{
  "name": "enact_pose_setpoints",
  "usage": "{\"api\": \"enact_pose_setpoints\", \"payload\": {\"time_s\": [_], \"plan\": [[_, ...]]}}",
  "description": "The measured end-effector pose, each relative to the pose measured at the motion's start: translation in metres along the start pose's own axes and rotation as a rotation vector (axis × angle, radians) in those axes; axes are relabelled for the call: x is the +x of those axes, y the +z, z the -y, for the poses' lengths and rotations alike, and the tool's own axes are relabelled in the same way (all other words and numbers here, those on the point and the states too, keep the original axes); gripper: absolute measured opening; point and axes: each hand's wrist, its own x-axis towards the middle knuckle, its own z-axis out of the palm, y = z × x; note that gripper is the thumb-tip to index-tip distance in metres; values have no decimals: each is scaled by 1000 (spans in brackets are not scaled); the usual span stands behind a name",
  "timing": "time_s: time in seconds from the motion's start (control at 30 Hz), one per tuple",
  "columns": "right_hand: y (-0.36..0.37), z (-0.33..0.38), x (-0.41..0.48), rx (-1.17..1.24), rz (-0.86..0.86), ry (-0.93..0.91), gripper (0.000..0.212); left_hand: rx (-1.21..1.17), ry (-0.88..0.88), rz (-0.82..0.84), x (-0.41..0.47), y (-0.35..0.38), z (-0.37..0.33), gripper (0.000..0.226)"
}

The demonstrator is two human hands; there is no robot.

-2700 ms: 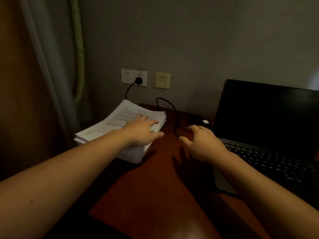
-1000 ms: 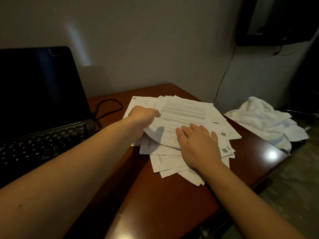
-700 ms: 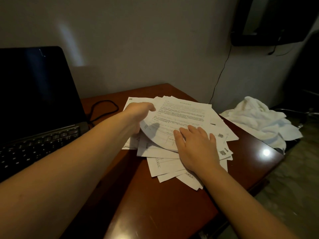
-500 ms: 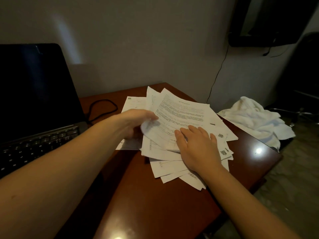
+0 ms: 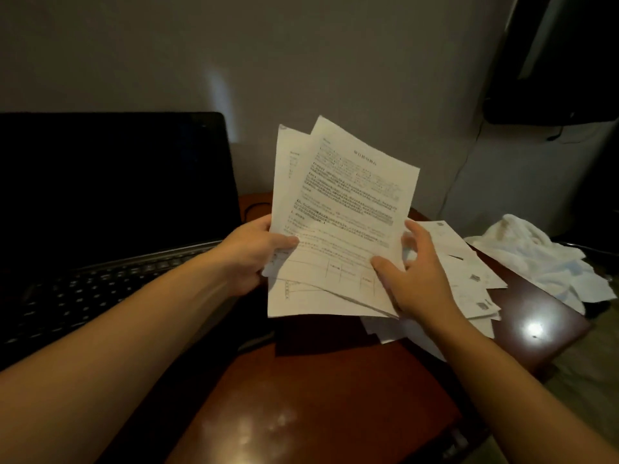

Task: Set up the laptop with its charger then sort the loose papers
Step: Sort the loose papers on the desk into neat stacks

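Note:
A bundle of printed sheets [image 5: 348, 209] is raised upright above the desk. My left hand [image 5: 256, 254] grips its left edge, thumb on the front page. My right hand [image 5: 413, 272] holds the lower right corner, thumb on the front and fingers behind. More loose papers [image 5: 469, 279] lie spread on the desk under and right of my right hand. The open black laptop [image 5: 110, 209] stands at the left with a dark screen. A thin black cable [image 5: 249, 209] loops on the desk beside the laptop.
The reddish wooden desk [image 5: 321, 390] ends at the right, its corner near a glare spot. A crumpled white towel [image 5: 539, 262] lies past that edge. A dark object [image 5: 552, 58] hangs on the wall at upper right, a thin wire running down from it.
Earlier I was at the neat stack left of the laptop; then both hands worked the loose pile on the right. Since half a second ago, several sheets have been lifted off the desk.

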Motion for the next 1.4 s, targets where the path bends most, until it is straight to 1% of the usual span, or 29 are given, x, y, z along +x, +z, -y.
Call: {"api": "enact_pose_setpoints", "payload": {"time_s": [0.1, 0.17, 0.27, 0.4, 0.47, 0.5, 0.53, 0.57, 0.6, 0.63, 0.67, 0.7, 0.73, 0.77, 0.83, 0.9, 0.97, 1.03, 1.1, 1.2, 1.3, 1.4], "plan": [[23, 34, -12, 288, 141, 221, 89, 21, 45, -116, -39, -44, 2, 26], [44, 53, -22, 372, 276, 291, 87, 34, 75, -208, -68, -75, 5, 22], [80, 85, -43, 335, 434, 233, 77, -1, 86, -315, -116, -121, 9, 21], [130, 119, -69, 323, 567, 138, 79, 30, 112, -461, -172, -179, 19, 21], [157, 127, -81, 307, 629, 99, 80, 149, 112, -570, -190, -205, 31, 28], [170, 130, -86, 289, 661, 88, 82, 266, 95, -646, -198, -217, 39, 42], [181, 132, -91, 264, 697, 82, 85, 493, 96, -726, -203, -228, 49, 59], [191, 134, -95, 232, 737, 76, 88, 757, 142, -739, -206, -237, 61, 67], [200, 135, -98, 200, 777, 67, 91, 986, 218, -652, -207, -242, 72, 67], [206, 135, -100, 170, 810, 53, 93, 1143, 289, -476, -209, -242, 80, 63], [211, 134, -101, 143, 830, 34, 93, 1224, 288, -272, -209, -237, 85, 60], [214, 134, -100, 120, 838, 12, 93, 1280, 227, -106, -208, -231, 88, 59], [216, 133, -100, 98, 844, -10, 92, 1339, 170, -11, -207, -229, 92, 63], [216, 133, -100, 76, 856, -29, 93, 1393, 143, 17, -207, -225, 92, 70], [210, 134, -101, 27, 935, -47, 96, 1461, 111, -9, -204, -224, 95, 82], [204, 136, -103, -10, 1047, -40, 102, 1485, 68, -58, -206, -222, 98, 88], [201, 137, -106, 23, 1111, -6, 105, 1475, 43, -112, -208, -219, 100, 88], [203, 137, -108, 49, 1118, 2, 105, 1438, 47, -153, -209, -218, 99, 88], [205, 138, -111, 83, 1100, 17, 101, 1381, 92, -162, -208, -221, 98, 89], [208, 139, -115, 109, 1053, 16, 101, 1198, 185, -128, -206, -227, 100, 87], [212, 141, -123, 58, 967, -58, 102, 1005, 340, -133, -202, -235, 101, 72], [213, 140, -124, 49, 958, -81, 102, 766, 351, -129, -201, -240, 98, 64]]}}
